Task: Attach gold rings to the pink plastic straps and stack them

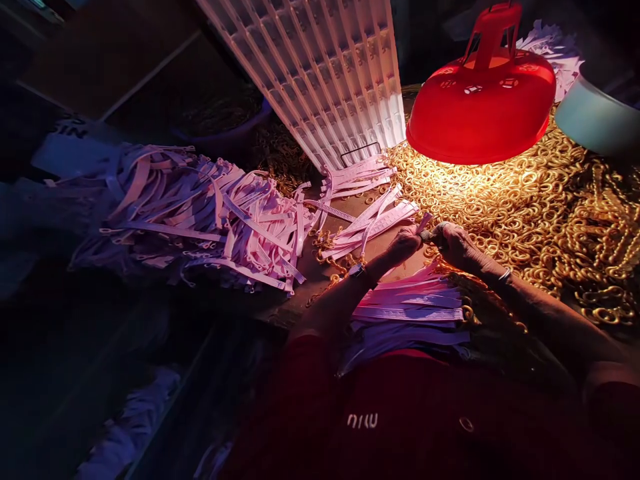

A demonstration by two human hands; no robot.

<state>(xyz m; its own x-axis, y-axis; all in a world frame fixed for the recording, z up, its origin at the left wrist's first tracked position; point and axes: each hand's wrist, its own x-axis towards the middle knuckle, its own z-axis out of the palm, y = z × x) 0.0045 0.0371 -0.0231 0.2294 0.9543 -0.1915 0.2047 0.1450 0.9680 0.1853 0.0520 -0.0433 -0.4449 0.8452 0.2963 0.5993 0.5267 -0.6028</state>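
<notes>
My left hand [406, 244] is closed around a pink strap [425, 223], whose end pokes up past the fingers. Close against it, my right hand [454, 241] is also closed, with a dark covering on its fingertips. Whatever it pinches is too small to make out. Just below both hands lies a neat row of pink straps [413, 300]. A smaller bunch of pink straps [373, 227] rests left of my left hand, with a few gold hooks beside it. Gold rings [510, 213] are heaped directly beyond and right of my right hand.
A red lampshade [483, 113] hangs low over the rings, lighting them. Behind stands a leaning white ribbed panel [330, 73]. To the left is a large pile of pink straps [215, 213]. A pale blue-green container [597, 117] is at the far right.
</notes>
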